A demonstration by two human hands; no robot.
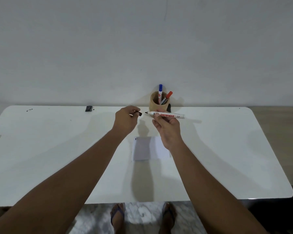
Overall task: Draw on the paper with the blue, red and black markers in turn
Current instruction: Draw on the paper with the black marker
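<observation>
My right hand (167,127) holds the black marker (166,114) level above the table, its bare black tip pointing left. Just left of that tip, my left hand (126,119) pinches the marker's black cap (139,113); cap and tip are a small gap apart. The white paper (147,148) lies flat on the table below both hands, with a tiny dark mark at its top left corner. Behind the hands a round wooden holder (153,103) stands at the table's far edge, with the blue marker (160,92) and red marker (167,97) upright in it, both capped.
The white table (57,157) has rounded corners and meets a plain wall at the back. A small black object (89,108) sits at the far edge to the left, with a few dark specks (29,109) further left. My feet in sandals (118,217) show under the near edge.
</observation>
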